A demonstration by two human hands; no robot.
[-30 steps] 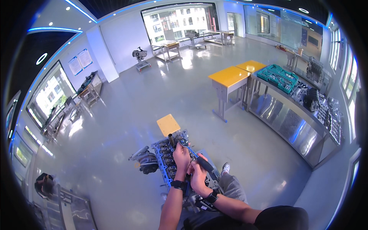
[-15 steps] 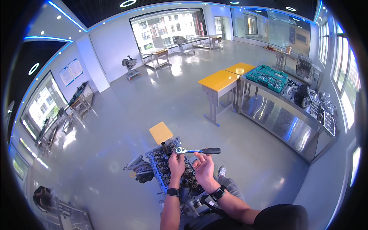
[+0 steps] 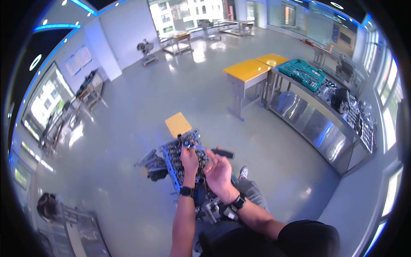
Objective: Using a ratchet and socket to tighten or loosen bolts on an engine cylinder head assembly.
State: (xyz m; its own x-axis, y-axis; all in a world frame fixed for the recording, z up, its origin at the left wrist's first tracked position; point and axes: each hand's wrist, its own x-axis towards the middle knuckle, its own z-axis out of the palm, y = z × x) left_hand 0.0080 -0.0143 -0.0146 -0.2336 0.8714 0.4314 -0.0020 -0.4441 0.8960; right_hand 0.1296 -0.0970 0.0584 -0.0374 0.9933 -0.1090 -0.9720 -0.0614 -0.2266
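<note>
My left hand (image 3: 189,160) grips the head end of a ratchet wrench (image 3: 223,152) with a black handle, which lies across the top of the engine cylinder head (image 3: 171,155). My right hand (image 3: 217,173) is open, palm up with curled, separated fingers, just below and against the wrench's shaft. An upright dark cylinder (image 3: 180,138) stands beside my left hand at the far end of the engine. A dark pulley assembly (image 3: 156,171) juts from the engine's left side.
A square wooden seat (image 3: 177,124) stands beyond the engine. At the right are yellow desks (image 3: 247,68) and a steel bench (image 3: 304,125) carrying a green tool case (image 3: 302,73) and engine parts. A steel cart (image 3: 81,231) stands at lower left. My shoe (image 3: 243,172) shows beside the engine.
The wrench has swung from slanting down toward me to lying crosswise. My right hand has loosened from around it and opened palm up. The whole view has shifted upward.
</note>
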